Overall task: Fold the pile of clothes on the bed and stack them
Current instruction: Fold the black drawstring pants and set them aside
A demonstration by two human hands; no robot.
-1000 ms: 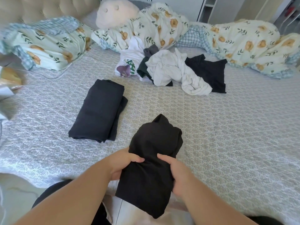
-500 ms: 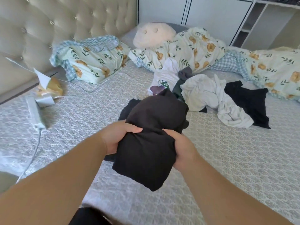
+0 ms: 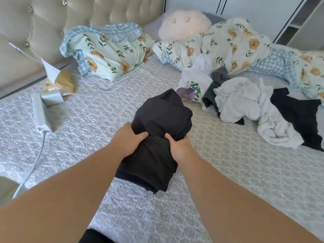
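Head view looks down two bare forearms to a folded black garment [image 3: 157, 141] lying on the grey quilted bedspread [image 3: 228, 172]. Left hand [image 3: 128, 139] grips its left side with the thumb laid over the top, and right hand [image 3: 177, 148] clamps the right side, fingers curled into the cloth. Beneath the near edge a second dark layer shows, so this bundle probably sits on an already folded piece, though black on black makes the boundary hard to read. Such fabric looks soft, light and limp: it will sag and lose its fold if lifted by one corner, so it is best held as it is now, on both sides across the middle, and pressed flat once it is down. Beyond the bundle, to the right, waits the unfolded pile of clothes [image 3: 245, 102], with a white printed t-shirt [image 3: 194, 79], a crumpled white garment [image 3: 242, 99] and a spread black piece [image 3: 298, 116] that each need shaking out first. To the left lie a white power adapter [image 3: 41, 113] with its cable and a tan packet [image 3: 59, 83]. Farthest off are the floral pillow [image 3: 108, 53], the floral duvet [image 3: 228, 44], a pale plush cushion [image 3: 184, 23] and the tufted headboard [image 3: 52, 23].
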